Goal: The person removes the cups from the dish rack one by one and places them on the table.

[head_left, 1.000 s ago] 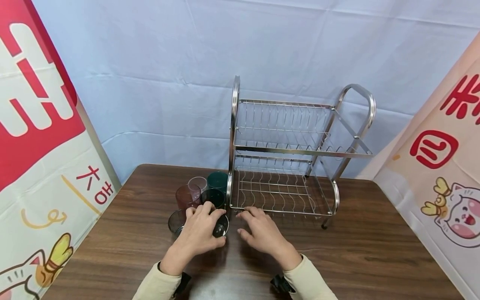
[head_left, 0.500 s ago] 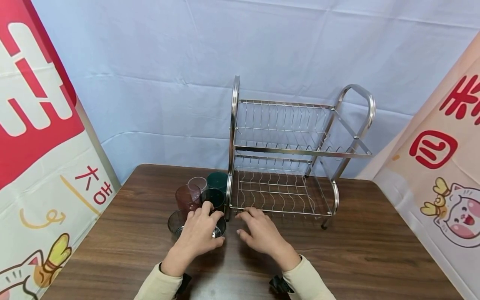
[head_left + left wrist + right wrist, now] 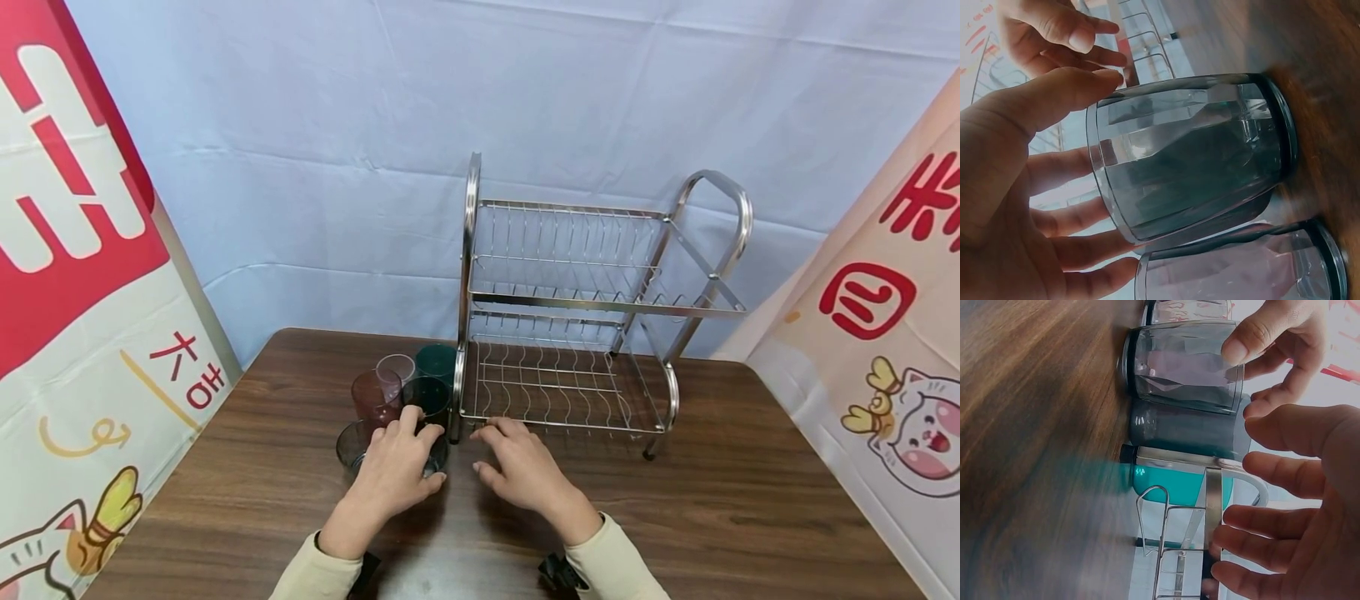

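In the head view, my left hand (image 3: 393,467) holds a smoky grey glass tumbler (image 3: 1191,162) by its rim, thumb on one side and fingers on the other. The tumbler stands upright on the table. Several more tumblers crowd around it: a greyish one (image 3: 349,448) to the left, a reddish one (image 3: 375,396), a pale clear one (image 3: 396,365), a dark one (image 3: 426,395) and a teal one (image 3: 435,361) behind. My right hand (image 3: 521,468) hovers with parted, slightly bent fingers near the front edge of a metal dish rack (image 3: 600,303), holding nothing.
The two-tier wire rack stands at the back of the brown wooden table (image 3: 712,517), its left leg close beside the tumblers. A pale blue cloth (image 3: 315,208) hangs behind. Printed banners (image 3: 180,333) flank the table on both sides.
My left hand has shifted slightly left, and the grey tumbler has slid left with it, away from the rack's leg. My right hand has stayed nearly still.
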Available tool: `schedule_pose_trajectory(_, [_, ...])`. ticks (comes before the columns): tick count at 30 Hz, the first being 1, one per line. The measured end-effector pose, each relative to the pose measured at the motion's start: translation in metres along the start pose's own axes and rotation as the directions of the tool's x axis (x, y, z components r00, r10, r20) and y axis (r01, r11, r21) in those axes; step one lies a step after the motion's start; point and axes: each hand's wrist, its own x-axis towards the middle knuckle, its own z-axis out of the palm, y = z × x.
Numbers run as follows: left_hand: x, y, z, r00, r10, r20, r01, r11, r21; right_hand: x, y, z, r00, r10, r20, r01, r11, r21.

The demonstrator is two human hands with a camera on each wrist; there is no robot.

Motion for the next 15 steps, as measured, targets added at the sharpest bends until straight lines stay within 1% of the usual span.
schedule_pose_trajectory(4, [0.0,-0.001,-0.001,1.0,-0.009,0.0,0.009,1.0,0.008,0.001,0.0,-0.002,1.0,-0.005,0.003,0.005,1.0,0.002])
schedule_pose_trajectory(9, [-0.001,0.001,-0.004,1.0,-0.01,0.014,0.009,1.0,0.009,-0.001,-0.001,-0.004,1.0,0.004,0.009,-0.004,1.0,0.007])
schedule_pose_trajectory(12, [-0.003,0.004,-0.007,1.0,-0.012,0.007,0.012,1.0,0.004,-0.005,-0.003,-0.008,1.0,0.005,-0.029,-0.005,1.0,0.005])
schedule_pose_trajectory(15, [-0.009,0.004,-0.012,0.999,-0.021,-0.031,0.021,1.0,0.001,-0.011,-0.006,-0.012,0.996,0.02,-0.089,-0.02,1.0,0.006])
